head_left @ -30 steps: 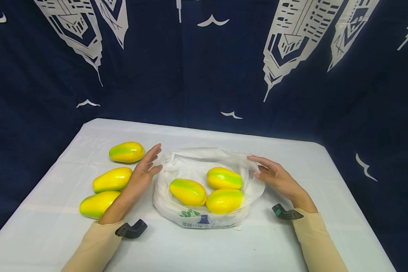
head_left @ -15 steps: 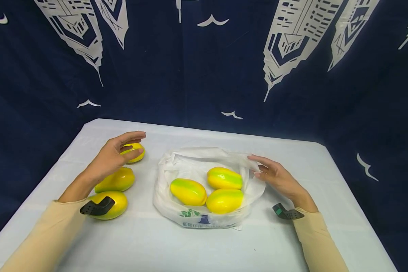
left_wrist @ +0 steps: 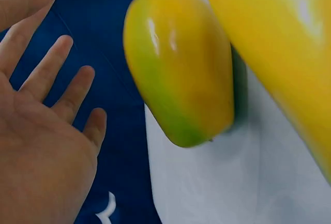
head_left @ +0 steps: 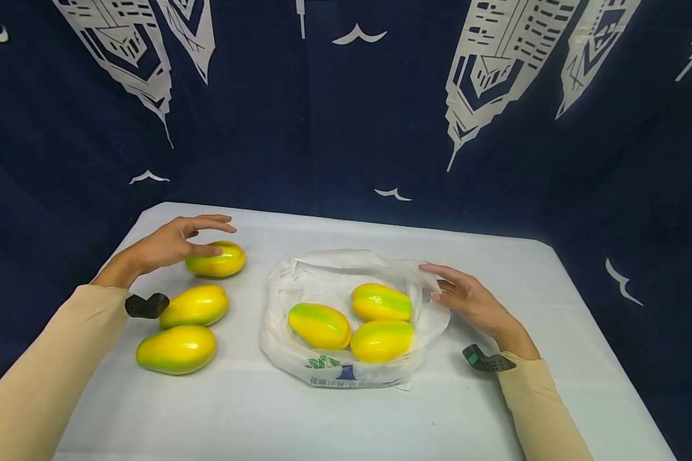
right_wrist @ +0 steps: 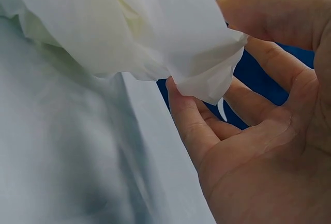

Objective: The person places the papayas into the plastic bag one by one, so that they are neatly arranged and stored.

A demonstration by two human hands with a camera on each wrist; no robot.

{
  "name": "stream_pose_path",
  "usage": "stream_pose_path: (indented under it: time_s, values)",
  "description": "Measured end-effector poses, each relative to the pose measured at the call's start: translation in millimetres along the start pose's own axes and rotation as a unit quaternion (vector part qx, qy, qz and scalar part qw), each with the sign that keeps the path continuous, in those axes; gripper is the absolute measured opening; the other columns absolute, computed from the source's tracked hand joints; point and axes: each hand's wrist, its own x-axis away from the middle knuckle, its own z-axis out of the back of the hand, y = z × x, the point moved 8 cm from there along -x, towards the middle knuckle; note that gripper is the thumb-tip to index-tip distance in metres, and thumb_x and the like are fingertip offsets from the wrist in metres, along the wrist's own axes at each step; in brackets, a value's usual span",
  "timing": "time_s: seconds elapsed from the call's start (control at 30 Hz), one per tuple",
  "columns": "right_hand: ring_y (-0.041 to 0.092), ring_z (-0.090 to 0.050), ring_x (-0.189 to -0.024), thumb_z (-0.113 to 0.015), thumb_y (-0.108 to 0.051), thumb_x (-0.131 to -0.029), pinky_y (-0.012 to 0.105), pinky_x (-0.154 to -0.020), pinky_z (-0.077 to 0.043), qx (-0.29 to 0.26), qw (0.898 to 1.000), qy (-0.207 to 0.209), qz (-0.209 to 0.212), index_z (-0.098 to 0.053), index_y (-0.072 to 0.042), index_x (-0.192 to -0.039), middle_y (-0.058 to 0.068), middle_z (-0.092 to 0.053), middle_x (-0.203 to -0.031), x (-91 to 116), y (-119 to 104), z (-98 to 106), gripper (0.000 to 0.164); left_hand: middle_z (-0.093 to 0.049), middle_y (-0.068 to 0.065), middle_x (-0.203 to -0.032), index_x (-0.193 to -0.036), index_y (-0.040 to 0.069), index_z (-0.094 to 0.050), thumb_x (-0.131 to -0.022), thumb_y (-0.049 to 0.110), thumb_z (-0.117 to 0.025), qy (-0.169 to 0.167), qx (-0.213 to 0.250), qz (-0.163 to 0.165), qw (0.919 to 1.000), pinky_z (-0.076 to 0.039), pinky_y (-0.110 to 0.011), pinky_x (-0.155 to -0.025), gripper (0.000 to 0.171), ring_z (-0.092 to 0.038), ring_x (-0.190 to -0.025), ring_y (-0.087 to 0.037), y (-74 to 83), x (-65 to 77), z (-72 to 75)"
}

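My left hand (head_left: 167, 243) reaches over the farthest loose mango (head_left: 225, 259), fingers stretched out above its far side and thumb overlapping its near side. Glossy yellow and green, that mango shows beyond the spread fingers in the left wrist view. Two more, a middle mango (head_left: 196, 306) and a near mango (head_left: 175, 349), lie in the same row. At the centre, a white plastic bag (head_left: 288, 365) stands with its mouth wide, three mangoes (head_left: 380, 303) inside. My right hand (head_left: 473, 301) holds the bag's right rim between thumb and fingers, the rim's fold (right_wrist: 207, 74) showing there.
A white cloth covers the table (head_left: 346, 426), whose far edge meets a dark blue curtain (head_left: 323, 128) with white building prints. Black wrist cameras (head_left: 147, 306) sit on both sleeves. Green leaves and lettering mark the bag's front.
From beside the bag's left rim, my left hand has moved left and back to the far mango. The near mango was shifted slightly, then uncovered by the sleeve. My right hand stays put.
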Motion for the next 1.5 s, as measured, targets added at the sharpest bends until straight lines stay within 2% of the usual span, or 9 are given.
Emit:
stream_pose_path:
  time_s: [0.2,0.33,0.47,0.83,1.2,1.5]
  values:
    - [0.006,-0.056,-0.129,-0.062,-0.01,-0.098,0.017,-0.102,-0.047,-0.012,1.0,-0.006,0.012,-0.046,-0.017,-0.15,0.003,-0.032,-0.163,-0.2,-1.6,-1.2,0.055,-0.018,-0.013,-0.167,-0.142,0.005,-0.054,-0.092,0.013,-0.07,-0.043,0.043,0.035,0.9975,-0.004,-0.073,-0.117,0.053,-0.001,-0.155,-0.04,-24.3,-8.8,-5.1]
    - [0.004,-0.053,-0.13,-0.063,-0.012,-0.098,0.017,-0.102,-0.046,-0.006,1.0,-0.003,0.013,-0.047,-0.018,-0.15,0.003,-0.032,-0.163,-1.2,-0.8,-0.4,0.055,-0.011,-0.012,-0.169,-0.143,0.005,-0.053,-0.092,0.011,-0.069,-0.062,0.06,0.058,0.9946,-0.002,-0.077,-0.115,0.054,0.003,-0.154,-0.043,-37.0,-10.3,-10.7]
    - [0.003,-0.053,-0.13,-0.064,-0.012,-0.097,0.016,-0.102,-0.046,-0.004,1.0,0.0,0.01,-0.047,-0.019,-0.15,0.002,-0.032,-0.162,-1.5,0.2,0.0,0.055,-0.008,-0.013,-0.169,-0.143,0.006,-0.055,-0.091,0.011,-0.069,-0.073,0.069,0.065,0.9928,0.001,-0.078,-0.114,0.054,0.005,-0.154,-0.044,-42.2,-11.0,-16.0]
    - [0.003,-0.054,-0.129,-0.064,-0.01,-0.097,0.017,-0.102,-0.047,-0.011,1.0,-0.002,0.012,-0.047,-0.017,-0.15,0.004,-0.033,-0.162,-0.6,-1.8,-1.5,0.056,-0.011,-0.016,-0.168,-0.145,0.014,-0.054,-0.092,0.009,-0.068,-0.076,0.051,0.068,0.9935,0.001,-0.076,-0.115,0.055,0.004,-0.154,-0.044,-47.4,-10.9,-19.5]
    - [0.005,-0.052,-0.131,-0.065,-0.014,-0.097,0.017,-0.102,-0.046,-0.01,1.0,-0.004,-0.002,-0.047,-0.019,-0.15,0.003,-0.033,-0.162,-0.6,-1.2,-2.3,0.056,-0.009,-0.021,-0.167,-0.146,0.012,-0.052,-0.092,0.005,-0.064,-0.083,0.033,0.068,0.9937,-0.002,-0.074,-0.116,0.055,0.001,-0.152,-0.048,-45.7,-13.4,-22.5]
    - [0.008,-0.054,-0.13,-0.064,-0.012,-0.097,0.018,-0.101,-0.048,-0.016,1.0,-0.008,0.004,-0.047,-0.019,-0.15,0.002,-0.034,-0.162,-1.1,0.6,-1.9,0.056,-0.03,-0.018,-0.162,-0.146,0.013,-0.052,-0.093,0.003,-0.063,-0.087,0.036,0.067,0.9933,-0.011,-0.072,-0.118,0.055,-0.015,-0.151,-0.045,-42.2,-13.8,-25.5]
